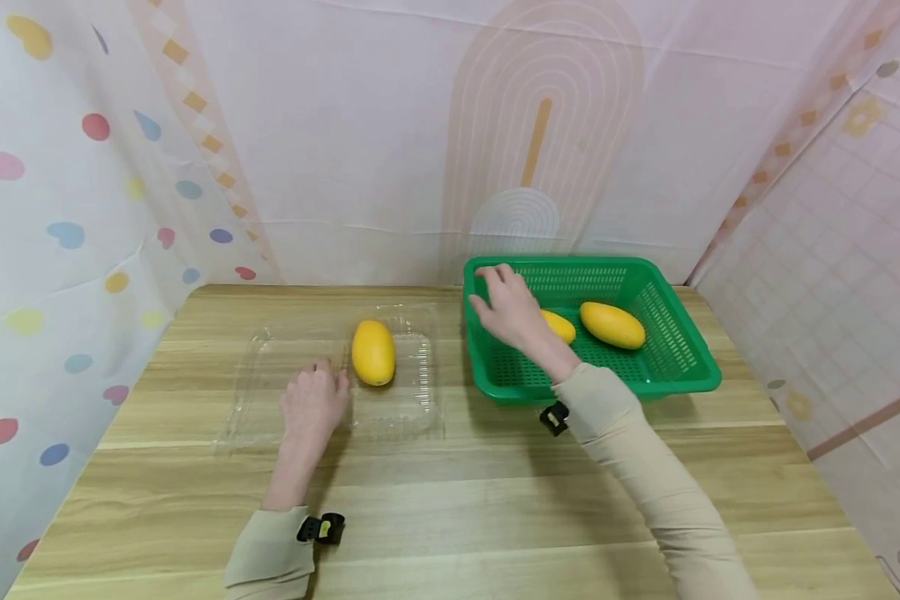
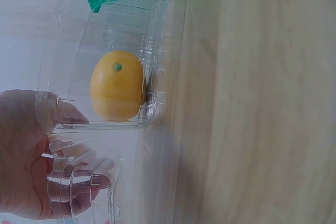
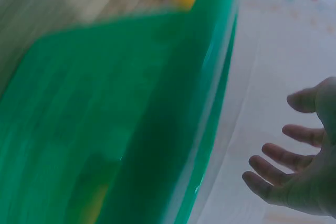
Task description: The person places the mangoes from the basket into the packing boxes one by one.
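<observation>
A clear plastic clamshell container (image 1: 407, 408) lies opened out on the table, with one yellow mango (image 1: 373, 352) in its right half. My left hand (image 1: 315, 400) grips the container's middle fold, the thumb over the rim and the fingers beneath the clear plastic in the left wrist view. Over the left side of a green basket (image 1: 592, 389) is my right hand (image 1: 510, 308), its spread fingers holding nothing in the right wrist view. Inside the basket lie a mango (image 1: 613, 325) and another mango (image 1: 559, 326), the latter partly hidden by the right arm.
The wooden table (image 1: 450, 517) carries the container on the left and the basket on the right. Behind it hangs a patterned curtain (image 1: 360, 167), which also closes off both sides. The basket's raised rim stands close to the back edge.
</observation>
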`<state>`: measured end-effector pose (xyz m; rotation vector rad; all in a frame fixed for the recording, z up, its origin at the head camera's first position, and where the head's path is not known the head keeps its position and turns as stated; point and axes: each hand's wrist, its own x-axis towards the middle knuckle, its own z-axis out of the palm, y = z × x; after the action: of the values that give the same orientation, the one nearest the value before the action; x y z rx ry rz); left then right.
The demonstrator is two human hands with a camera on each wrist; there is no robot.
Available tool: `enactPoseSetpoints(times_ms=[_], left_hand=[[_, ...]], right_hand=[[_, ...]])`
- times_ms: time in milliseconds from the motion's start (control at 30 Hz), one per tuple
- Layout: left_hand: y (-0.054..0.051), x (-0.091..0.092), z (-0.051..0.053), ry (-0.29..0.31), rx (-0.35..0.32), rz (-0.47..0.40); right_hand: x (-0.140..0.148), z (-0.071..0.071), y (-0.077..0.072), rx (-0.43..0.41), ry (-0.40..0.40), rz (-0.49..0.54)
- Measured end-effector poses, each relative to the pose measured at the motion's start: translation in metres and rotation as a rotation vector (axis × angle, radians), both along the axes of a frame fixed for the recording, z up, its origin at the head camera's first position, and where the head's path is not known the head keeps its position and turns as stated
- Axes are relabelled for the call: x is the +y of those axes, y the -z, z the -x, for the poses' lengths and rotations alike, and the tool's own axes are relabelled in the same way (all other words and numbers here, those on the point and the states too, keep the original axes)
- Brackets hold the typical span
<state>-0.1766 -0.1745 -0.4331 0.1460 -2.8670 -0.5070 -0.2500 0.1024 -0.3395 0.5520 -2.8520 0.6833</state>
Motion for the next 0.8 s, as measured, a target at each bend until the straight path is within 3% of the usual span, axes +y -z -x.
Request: enactPoseSetpoints(times_ms=[267,533,800], left_hand=[[-0.002,0.0,-0.001,0.006,-0.001,0.001],[-0.002,-0.001,-0.002,0.013,-0.002,0.01],[-0.003,-0.001,-0.002,0.013,0.01,0.011]], right_hand=[[0.051,0.016,0.013,-0.188,0.056,-0.118],[0.076,0.026,0.035,-0.351,0.079,-0.225],[0.086,0.03,0.05,-0.415,0.091,-0.269]])
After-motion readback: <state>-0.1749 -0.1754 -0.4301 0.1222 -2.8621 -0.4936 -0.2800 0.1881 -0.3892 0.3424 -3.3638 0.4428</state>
